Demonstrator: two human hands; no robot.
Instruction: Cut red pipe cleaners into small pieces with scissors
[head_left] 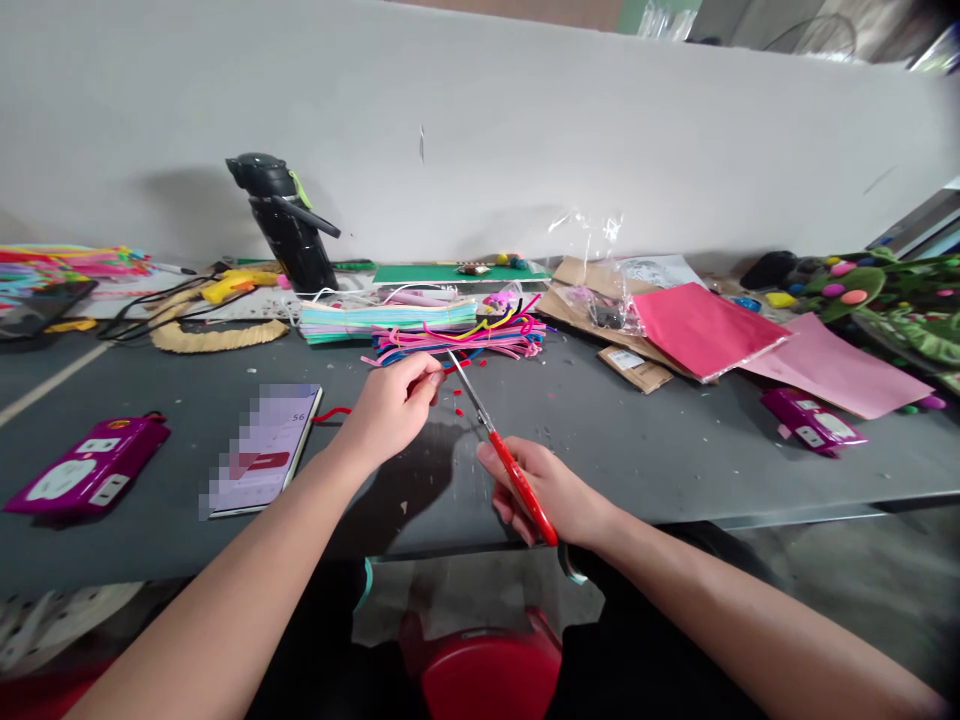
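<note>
My left hand [397, 402] pinches a red pipe cleaner [454, 368], whose short end sticks out past the fingertips. Close by, my right hand [547, 490] grips red-handled scissors [517, 482]. Their blades point up and to the left, near the pipe cleaner's end; I cannot tell whether they touch it. Small red snippets [459, 394] lie on the table below the blades. Just beyond both hands are a bundle of pink and blue pipe cleaners [465, 341] and a pastel bundle [375, 318]. More red fuzzy strip [331, 412] shows between the phone and my left wrist.
A phone [266, 450] lies left of my left arm, with a purple power strip [94, 465] farther left. A black bottle [289, 225] stands by the wall. Red sheets [709, 325], cardboard [636, 370] and another purple power strip [812, 420] lie to the right.
</note>
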